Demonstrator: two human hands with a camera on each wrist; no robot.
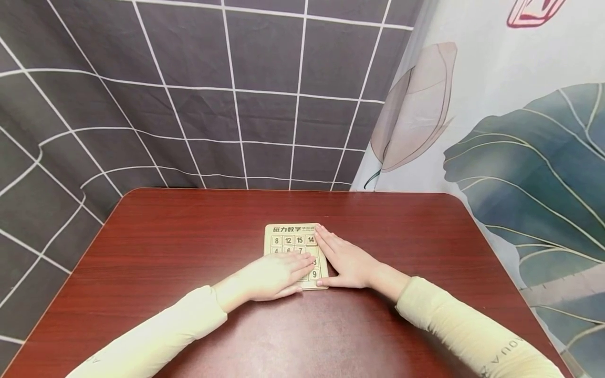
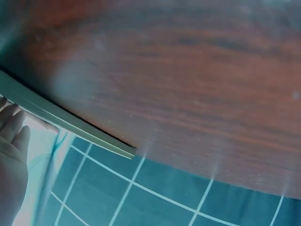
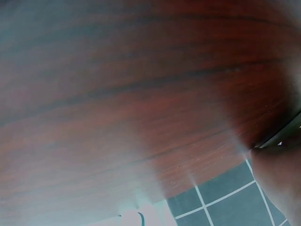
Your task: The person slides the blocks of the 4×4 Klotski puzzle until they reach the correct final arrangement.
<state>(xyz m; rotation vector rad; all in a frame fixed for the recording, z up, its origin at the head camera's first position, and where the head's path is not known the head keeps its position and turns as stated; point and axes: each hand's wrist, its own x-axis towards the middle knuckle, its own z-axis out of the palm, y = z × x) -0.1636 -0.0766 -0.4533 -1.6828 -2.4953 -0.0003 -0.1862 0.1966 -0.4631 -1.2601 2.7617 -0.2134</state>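
Observation:
A pale number sliding puzzle [image 1: 277, 241] with dark-numbered square tiles lies flat on the table, with printed characters along its far edge. My left hand [image 1: 271, 274] rests palm down across its lower tiles, fingers straight and pointing right, hiding several numbers. Along the right edge lies my right hand [image 1: 352, 262]: its straight fingers reach the far right corner and its thumb touches the near right corner. In the left wrist view, the puzzle's thin side [image 2: 94, 134] shows. Only a blurred part of a hand [image 3: 277, 183] appears in the right wrist view.
The puzzle sits on a reddish-brown wooden table [image 1: 189, 231] with rounded far corners. Behind it hangs a dark grey cloth [image 1: 264, 52] with a white grid. A white curtain [image 1: 477, 79] with leaf prints hangs at the right.

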